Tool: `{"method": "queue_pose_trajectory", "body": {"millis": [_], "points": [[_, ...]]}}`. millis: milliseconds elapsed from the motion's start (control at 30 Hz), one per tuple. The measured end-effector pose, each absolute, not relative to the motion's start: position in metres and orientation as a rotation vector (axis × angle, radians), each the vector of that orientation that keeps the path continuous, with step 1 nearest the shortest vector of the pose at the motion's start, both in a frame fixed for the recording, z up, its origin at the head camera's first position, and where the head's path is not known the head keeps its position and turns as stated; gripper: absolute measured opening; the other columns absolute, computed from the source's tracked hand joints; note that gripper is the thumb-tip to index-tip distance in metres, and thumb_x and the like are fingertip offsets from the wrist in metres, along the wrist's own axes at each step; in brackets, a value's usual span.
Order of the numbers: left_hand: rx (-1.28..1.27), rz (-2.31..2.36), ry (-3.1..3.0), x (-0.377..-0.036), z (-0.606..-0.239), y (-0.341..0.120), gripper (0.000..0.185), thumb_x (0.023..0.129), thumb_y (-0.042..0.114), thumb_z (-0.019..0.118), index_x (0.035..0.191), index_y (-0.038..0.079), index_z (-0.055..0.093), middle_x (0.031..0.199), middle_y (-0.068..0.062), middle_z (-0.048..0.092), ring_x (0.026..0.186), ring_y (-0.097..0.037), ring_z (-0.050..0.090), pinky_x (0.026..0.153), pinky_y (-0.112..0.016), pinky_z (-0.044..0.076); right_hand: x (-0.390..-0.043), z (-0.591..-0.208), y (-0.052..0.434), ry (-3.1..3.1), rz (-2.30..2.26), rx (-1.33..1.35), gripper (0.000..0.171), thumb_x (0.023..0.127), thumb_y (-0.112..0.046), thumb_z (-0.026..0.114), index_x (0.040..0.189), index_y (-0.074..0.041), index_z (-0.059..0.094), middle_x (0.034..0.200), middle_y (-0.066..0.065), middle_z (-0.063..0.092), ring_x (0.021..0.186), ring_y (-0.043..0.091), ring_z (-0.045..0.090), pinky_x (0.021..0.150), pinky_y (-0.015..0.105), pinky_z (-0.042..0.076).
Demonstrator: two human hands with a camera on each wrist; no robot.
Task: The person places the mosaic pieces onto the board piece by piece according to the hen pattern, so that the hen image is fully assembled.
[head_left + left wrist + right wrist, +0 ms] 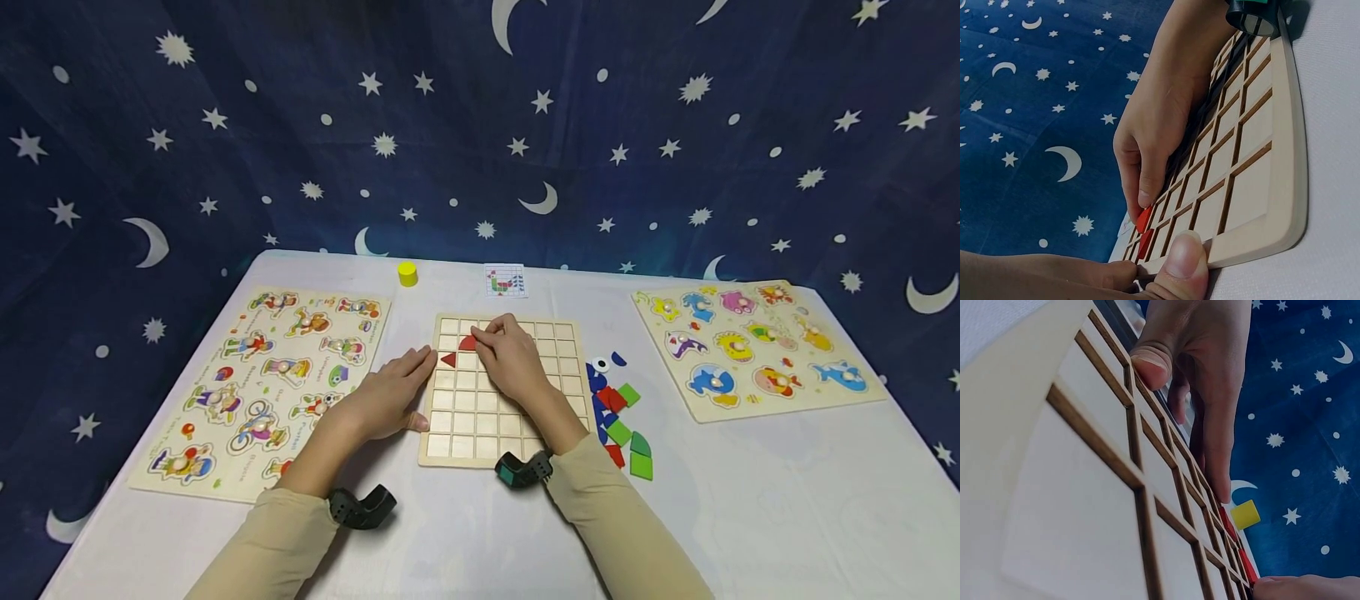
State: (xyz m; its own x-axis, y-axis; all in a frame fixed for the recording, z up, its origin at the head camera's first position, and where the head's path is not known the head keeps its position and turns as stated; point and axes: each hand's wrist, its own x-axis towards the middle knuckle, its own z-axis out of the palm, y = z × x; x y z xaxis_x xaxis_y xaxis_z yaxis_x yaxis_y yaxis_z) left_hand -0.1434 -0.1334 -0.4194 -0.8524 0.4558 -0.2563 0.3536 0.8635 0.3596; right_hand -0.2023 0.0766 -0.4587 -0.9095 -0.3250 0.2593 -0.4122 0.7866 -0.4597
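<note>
A wooden grid board [453, 448] lies on the white table. In its upper left cells sit a red triangle [448, 359] and a red rounded piece [467, 342]. My right hand [513, 358] reaches over the grid from the right and pinches the red rounded piece, thumb and index finger at its edge; part of it is hidden under the fingertips. Along the left edge of the board, my left hand [390, 392] rests with extended fingers, its thumb [1186, 255] on the rim in the left wrist view.
Several loose blue, red and green pieces [619, 432] lie right of the board. Behind it are a small pattern card [506, 281] and a yellow cylinder [407, 274]. Picture peg puzzles flank it, one with people [262, 367] left, one with sea animals [750, 350] right.
</note>
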Motion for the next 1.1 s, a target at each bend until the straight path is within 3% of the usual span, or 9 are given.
{"method": "queue_pose_trajectory", "body": {"millis": [400,833,1100], "points": [[0.598,0.429,2.701,-0.1438,-0.4199,-0.1327,0.096,0.078,0.039,0.070,0.152,0.008,0.019,0.159,-0.013,0.016,0.145,-0.036,0.018,0.108,-0.062,0.028,-0.2012,-0.4582,0.0768,-2.815,0.784,0.564,0.032,0.094,-0.019,0.059,0.124,-0.011,0.064,0.109,0.010,0.056,0.086,0.022,0.056,0.082,0.042,0.045],[0.601,0.426,2.698,-0.1438,-0.4199,-0.1336,0.095,0.079,0.039,0.070,0.152,0.007,0.019,0.159,-0.014,0.015,0.145,-0.036,0.018,0.108,-0.062,0.028,-0.2032,-0.4581,0.0757,-2.841,0.808,0.533,0.032,0.094,-0.021,0.059,0.124,-0.014,0.065,0.110,0.009,0.057,0.095,0.023,0.057,0.087,0.041,0.046],[0.599,0.416,2.694,-0.1450,-0.4199,-0.1339,0.095,0.079,0.039,0.069,0.152,0.008,0.018,0.160,-0.013,0.014,0.145,-0.037,0.018,0.108,-0.062,0.028,-0.2028,-0.4570,0.0756,-2.857,0.788,0.547,0.035,0.093,-0.022,0.059,0.126,-0.011,0.063,0.111,0.009,0.055,0.087,0.022,0.054,0.080,0.039,0.044]]}}
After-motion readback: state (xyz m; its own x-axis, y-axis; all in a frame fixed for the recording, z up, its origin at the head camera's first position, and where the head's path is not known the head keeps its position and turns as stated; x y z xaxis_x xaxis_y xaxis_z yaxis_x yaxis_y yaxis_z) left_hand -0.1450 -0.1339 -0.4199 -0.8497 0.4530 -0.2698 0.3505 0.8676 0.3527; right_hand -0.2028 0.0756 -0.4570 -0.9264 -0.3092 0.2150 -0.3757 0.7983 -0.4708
